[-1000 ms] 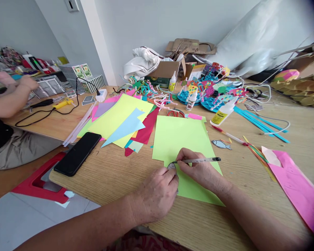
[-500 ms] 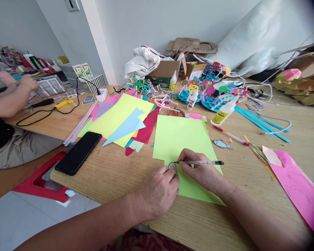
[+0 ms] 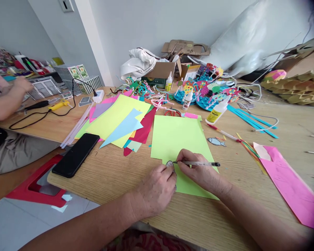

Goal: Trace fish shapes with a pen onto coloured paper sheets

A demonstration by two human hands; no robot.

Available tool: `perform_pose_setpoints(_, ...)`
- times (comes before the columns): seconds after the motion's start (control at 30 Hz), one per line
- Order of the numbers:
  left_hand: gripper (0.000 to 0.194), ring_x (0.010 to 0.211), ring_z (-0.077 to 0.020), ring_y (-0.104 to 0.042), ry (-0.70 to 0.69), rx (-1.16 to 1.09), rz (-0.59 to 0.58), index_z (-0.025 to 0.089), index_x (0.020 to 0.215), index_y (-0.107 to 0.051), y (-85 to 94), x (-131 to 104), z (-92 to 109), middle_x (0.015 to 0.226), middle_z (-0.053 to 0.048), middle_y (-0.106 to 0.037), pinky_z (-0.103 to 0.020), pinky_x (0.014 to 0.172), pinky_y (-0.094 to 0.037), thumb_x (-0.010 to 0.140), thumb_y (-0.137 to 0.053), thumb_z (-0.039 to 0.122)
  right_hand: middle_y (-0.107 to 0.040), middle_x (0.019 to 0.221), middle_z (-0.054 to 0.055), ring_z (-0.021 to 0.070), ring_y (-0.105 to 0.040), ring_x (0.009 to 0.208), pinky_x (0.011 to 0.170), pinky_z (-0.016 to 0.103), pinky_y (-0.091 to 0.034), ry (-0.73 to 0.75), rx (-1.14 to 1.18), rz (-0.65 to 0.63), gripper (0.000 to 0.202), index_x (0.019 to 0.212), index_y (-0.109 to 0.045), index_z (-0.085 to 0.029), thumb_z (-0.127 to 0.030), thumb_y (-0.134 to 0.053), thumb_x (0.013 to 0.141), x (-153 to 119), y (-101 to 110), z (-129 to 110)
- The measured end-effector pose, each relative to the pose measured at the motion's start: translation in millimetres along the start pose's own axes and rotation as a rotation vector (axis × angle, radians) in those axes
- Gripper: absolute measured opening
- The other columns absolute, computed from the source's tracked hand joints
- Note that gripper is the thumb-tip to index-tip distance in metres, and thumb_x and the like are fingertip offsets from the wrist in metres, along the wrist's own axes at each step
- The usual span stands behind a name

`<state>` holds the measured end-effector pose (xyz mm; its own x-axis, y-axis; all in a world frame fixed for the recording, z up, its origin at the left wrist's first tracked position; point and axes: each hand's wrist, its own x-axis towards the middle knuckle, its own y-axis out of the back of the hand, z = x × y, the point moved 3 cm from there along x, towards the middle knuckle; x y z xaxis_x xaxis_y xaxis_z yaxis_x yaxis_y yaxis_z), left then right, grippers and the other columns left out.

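Note:
My right hand (image 3: pixel 196 169) pinches a slim pen (image 3: pixel 201 163) with a pale mottled barrel and dark end. Its tip meets the edge of a small grey-white paper cutout (image 3: pixel 169 163), which lies on a light green sheet (image 3: pixel 180 134). With curled fingers my left hand (image 3: pixel 158 186) presses the cutout down near the sheet's lower left edge. Most of the cutout is hidden under those fingers; its visible end is rounded. To the right of the sheet lies a grey-blue paper fish (image 3: pixel 216 142).
Coloured papers (image 3: pixel 125 111) and a black phone (image 3: pixel 75 155) lie to the left. Glue bottles (image 3: pixel 216 112) and blue decorated crafts (image 3: pixel 206 101) stand behind the sheet. A pink paper piece (image 3: pixel 288 188) is at right. Another person's hand (image 3: pixel 23 84) shows far left.
The camera view has shifted slightly, so the table things sit a little further left. Both hands keep nearly the same pose, with the pen tip still at the cutout's edge.

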<state>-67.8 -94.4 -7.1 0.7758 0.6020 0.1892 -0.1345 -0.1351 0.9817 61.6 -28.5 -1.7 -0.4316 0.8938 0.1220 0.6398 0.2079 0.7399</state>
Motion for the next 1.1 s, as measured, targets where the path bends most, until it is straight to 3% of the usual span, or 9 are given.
perform_pose_setpoints(0.37, 0.018, 0.108, -0.0222, -0.047, 0.079, -0.073, 0.012, 0.008, 0.095, -0.056, 2.0, 0, -1, 0.1, -0.011, -0.057, -0.034, 0.093, -0.038, 0.089, -0.04, 0.013, -0.048, 0.051, -0.004, 0.0108, -0.041, 0.046, 0.046, 0.022, -0.033, -0.008, -0.003, -0.007, 0.009, 0.066, -0.043, -0.022, -0.016, -0.042, 0.072, -6, -1, -1)
perform_pose_setpoints(0.7, 0.024, 0.108, -0.0233, -0.047, 0.04, -0.094, -0.042, 0.008, 0.095, -0.056, 2.3, 0, -2, 0.102, -0.012, -0.056, -0.037, 0.094, -0.039, 0.09, -0.033, 0.011, -0.048, 0.052, -0.004, 0.0112, -0.04, 0.047, 0.047, 0.023, -0.032, -0.021, 0.011, -0.021, 0.009, 0.065, -0.042, -0.022, -0.02, -0.041, 0.074, -12, 0, -4)
perform_pose_setpoints(1.1, 0.021, 0.109, -0.0212, -0.047, 0.082, -0.147, 0.008, 0.01, 0.101, -0.052, -3.6, -3, -4, 0.109, -0.012, -0.055, -0.035, 0.095, -0.04, 0.089, -0.035, 0.008, -0.046, 0.051, -0.005, 0.0102, -0.038, 0.047, 0.046, 0.022, -0.031, -0.004, 0.029, -0.045, 0.009, 0.067, -0.043, -0.022, -0.016, -0.041, 0.073, -22, -3, -4)
